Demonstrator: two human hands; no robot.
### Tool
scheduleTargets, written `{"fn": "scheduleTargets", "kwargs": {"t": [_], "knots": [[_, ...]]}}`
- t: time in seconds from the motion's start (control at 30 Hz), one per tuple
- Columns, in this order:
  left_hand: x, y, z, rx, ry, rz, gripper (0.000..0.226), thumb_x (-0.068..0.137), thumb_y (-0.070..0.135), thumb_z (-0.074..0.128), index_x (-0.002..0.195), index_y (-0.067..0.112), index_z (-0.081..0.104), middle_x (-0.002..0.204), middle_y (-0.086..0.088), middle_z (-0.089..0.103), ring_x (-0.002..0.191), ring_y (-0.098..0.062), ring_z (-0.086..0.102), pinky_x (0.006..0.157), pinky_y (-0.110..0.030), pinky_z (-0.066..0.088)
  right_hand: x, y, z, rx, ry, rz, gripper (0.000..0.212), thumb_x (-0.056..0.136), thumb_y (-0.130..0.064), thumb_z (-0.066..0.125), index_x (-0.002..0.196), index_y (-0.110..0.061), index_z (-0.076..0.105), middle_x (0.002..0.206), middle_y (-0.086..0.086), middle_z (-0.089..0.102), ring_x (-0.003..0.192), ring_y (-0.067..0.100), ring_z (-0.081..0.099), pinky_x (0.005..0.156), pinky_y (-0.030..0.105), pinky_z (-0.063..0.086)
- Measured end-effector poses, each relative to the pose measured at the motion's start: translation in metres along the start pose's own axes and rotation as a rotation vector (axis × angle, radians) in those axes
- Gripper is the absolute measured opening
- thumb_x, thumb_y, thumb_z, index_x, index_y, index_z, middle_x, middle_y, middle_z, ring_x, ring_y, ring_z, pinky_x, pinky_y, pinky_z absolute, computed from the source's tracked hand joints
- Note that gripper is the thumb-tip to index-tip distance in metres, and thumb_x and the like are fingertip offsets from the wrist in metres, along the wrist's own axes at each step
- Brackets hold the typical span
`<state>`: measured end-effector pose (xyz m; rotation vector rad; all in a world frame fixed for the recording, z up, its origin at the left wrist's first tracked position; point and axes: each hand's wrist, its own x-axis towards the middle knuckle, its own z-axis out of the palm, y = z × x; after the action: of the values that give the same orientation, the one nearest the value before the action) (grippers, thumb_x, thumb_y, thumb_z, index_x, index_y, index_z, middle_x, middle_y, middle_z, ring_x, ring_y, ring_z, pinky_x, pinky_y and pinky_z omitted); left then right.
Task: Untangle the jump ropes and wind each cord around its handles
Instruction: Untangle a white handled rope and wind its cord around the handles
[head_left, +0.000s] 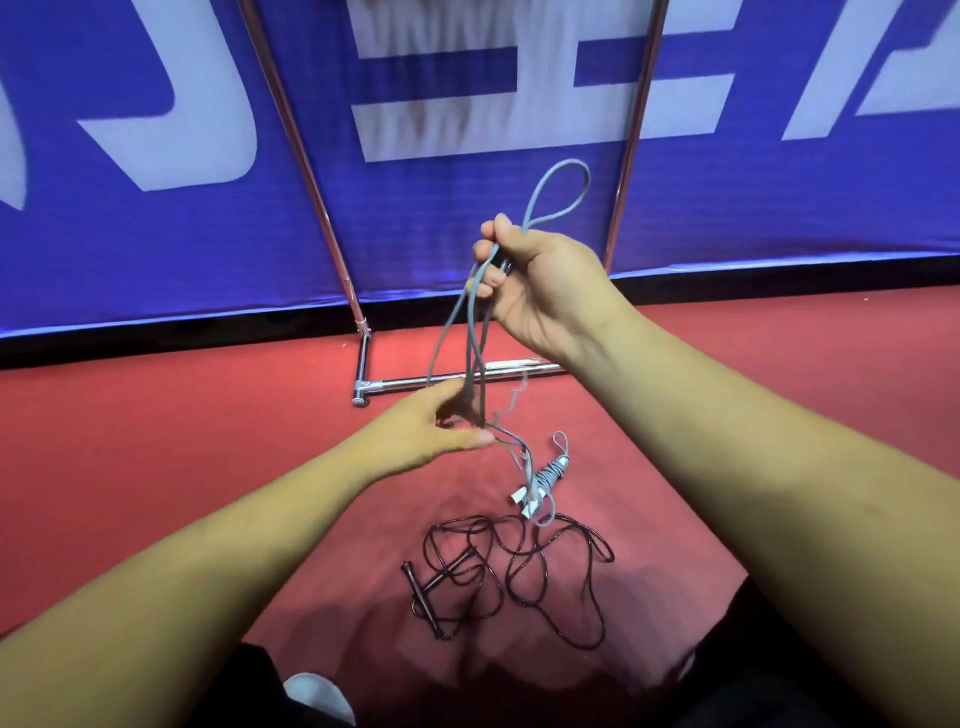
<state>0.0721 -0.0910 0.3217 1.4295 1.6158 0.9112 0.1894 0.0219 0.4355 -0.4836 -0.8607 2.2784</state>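
Grey cord untangling: right hand gripping its loop, left hand pinching strands beneath. Next, probably: separate strands.

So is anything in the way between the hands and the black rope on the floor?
Nothing solid blocks it, but both hands are busy: the right hand and left hand hold the grey rope, which hangs down between them and the black rope lying loose on the red floor.
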Motion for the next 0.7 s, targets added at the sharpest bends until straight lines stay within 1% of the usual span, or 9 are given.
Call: {"fn": "scheduleTargets", "kwargs": {"t": [0.07,0.17,0.27,0.3,0.37,0.47,0.57,0.63,0.7], "knots": [[-0.001,0.0,0.004,-0.021,0.011,0.005,0.024,0.085,0.016,0.076,0.104,0.018,0.061,0.099,0.009,0.067,0.094,-0.006,0.062,0.092,-0.022,0.048,0.001,-0.005,0.0,0.075,0.027,0.003,0.023,0.102,-0.011,0.042,0.082,-0.004,0.052,0.061,0.007,0.05,0.04,0.014,0.037,0.045,0.025,0.038],[0.001,0.012,0.012,-0.008,0.092,0.019,0.031,0.087,0.021,0.074,0.11,0.034,0.058,0.085,0.009,0.056,0.084,0.0,0.058,0.088,-0.014,0.046,0.001,-0.011,0.001,0.164,0.026,0.033,0.023,0.102,-0.01,0.041,0.082,-0.004,0.051,0.06,0.009,0.052,0.04,0.013,0.039,0.043,0.025,0.039],[0.003,0.02,0.014,-0.082,0.042,-0.004,0.007,0.095,0.015,0.061,0.094,0.019,0.055,0.081,0.007,0.069,0.088,-0.012,0.069,0.086,-0.027,0.05,0.001,-0.013,0.005,0.152,0.018,0.045,0.022,0.102,-0.009,0.042,0.083,-0.004,0.05,0.063,0.011,0.055,0.042,0.013,0.042,0.044,0.025,0.041],[0.004,0.023,0.013,-0.127,0.04,-0.015,0.012,0.098,0.014,0.056,0.088,0.016,0.05,0.072,0.005,0.067,0.082,-0.02,0.07,0.081,-0.033,0.049,0.0,-0.014,0.006,0.13,0.031,0.039,0.021,0.102,-0.009,0.043,0.083,-0.003,0.051,0.066,0.012,0.056,0.043,0.013,0.045,0.046,0.026,0.043],[0.006,0.031,0.008,-0.292,0.098,-0.012,0.02,0.099,0.011,0.051,0.082,0.015,0.041,0.057,0.004,0.052,0.058,-0.022,0.058,0.07,-0.035,0.047,0.001,-0.019,0.001,0.02,0.087,0.004,0.024,0.102,-0.016,0.048,0.083,-0.001,0.053,0.074,0.015,0.06,0.052,0.016,0.056,0.057,0.028,0.051],[0.007,0.052,-0.009,-0.659,0.21,0.046,0.028,0.1,0.011,0.046,0.075,0.019,0.036,0.054,0.005,0.032,0.047,-0.012,0.035,0.06,-0.027,0.046,0.003,-0.024,-0.018,-0.386,0.176,-0.036,0.049,0.096,-0.051,0.05,0.091,-0.004,0.061,0.088,0.013,0.07,0.081,0.022,0.068,0.075,0.032,0.056],[0.006,0.069,-0.031,-0.99,0.246,0.098,0.031,0.1,0.017,0.045,0.071,0.022,0.034,0.052,0.007,0.027,0.045,-0.008,0.03,0.058,-0.024,0.046,-0.001,-0.008,-0.033,-0.675,-0.007,0.112,0.07,0.089,-0.071,0.035,0.102,-0.009,0.064,0.1,0.008,0.074,0.094,0.021,0.07,0.088,0.035,0.052],[0.004,0.076,-0.043,-1.133,0.265,0.115,0.032,0.099,0.018,0.046,0.071,0.023,0.032,0.051,0.008,0.027,0.044,-0.007,0.029,0.058,-0.024,0.048,-0.012,0.012,-0.035,-0.771,-0.22,0.24,0.055,0.093,-0.063,0.041,0.102,-0.014,0.063,0.096,0.0,0.072,0.092,0.012,0.068,0.091,0.032,0.048],[0.003,0.078,-0.052,-1.245,0.275,0.109,0.03,0.098,0.018,0.048,0.072,0.022,0.034,0.052,0.007,0.027,0.044,-0.007,0.029,0.058,-0.022,0.045,-0.021,0.032,-0.036,-0.865,-0.409,0.271,0.024,0.097,-0.037,0.053,0.098,-0.015,0.064,0.093,-0.002,0.069,0.092,0.01,0.066,0.091,0.028,0.05]]}}
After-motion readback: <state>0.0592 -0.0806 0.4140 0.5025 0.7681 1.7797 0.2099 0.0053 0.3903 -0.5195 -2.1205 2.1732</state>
